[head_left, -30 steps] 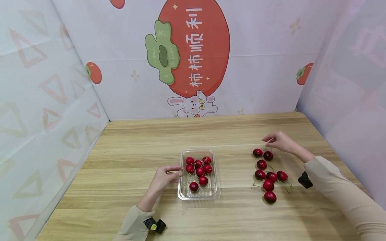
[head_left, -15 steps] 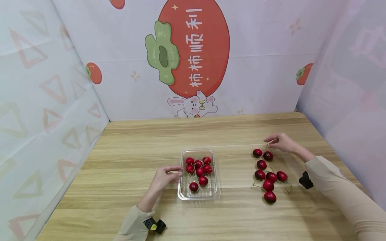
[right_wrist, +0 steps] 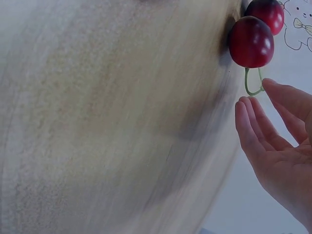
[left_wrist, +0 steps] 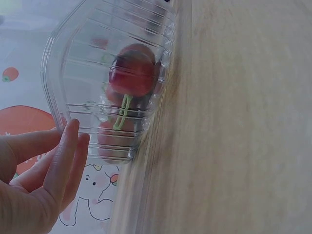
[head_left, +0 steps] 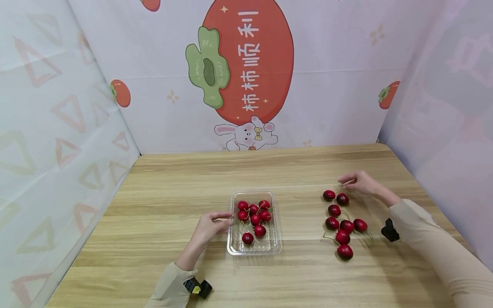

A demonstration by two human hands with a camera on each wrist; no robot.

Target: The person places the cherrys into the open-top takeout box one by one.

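Note:
A clear plastic container point(head_left: 254, 251) holding several red cherries point(head_left: 259, 231) with green stems stands on the table. My left hand point(head_left: 208, 229) is at its left side, and in the left wrist view its fairly straight fingers point(left_wrist: 66, 156) touch the rim. My right hand point(head_left: 362, 183) hovers just behind two dark red cherries point(head_left: 342, 199) at the far end of a loose group. In the right wrist view the thumb and fingertips stand apart by a thin green stem point(right_wrist: 248, 87); one tip seems to touch it.
More loose cherries point(head_left: 344, 237) lie on the right side of the wooden table point(head_left: 173, 184), stems spread around them. White printed cloth point(head_left: 327, 98) rises behind the table and along both sides.
My right hand has shifted slightly to the right above the two far cherries. The left hand, the container and the cherries have stayed where they were.

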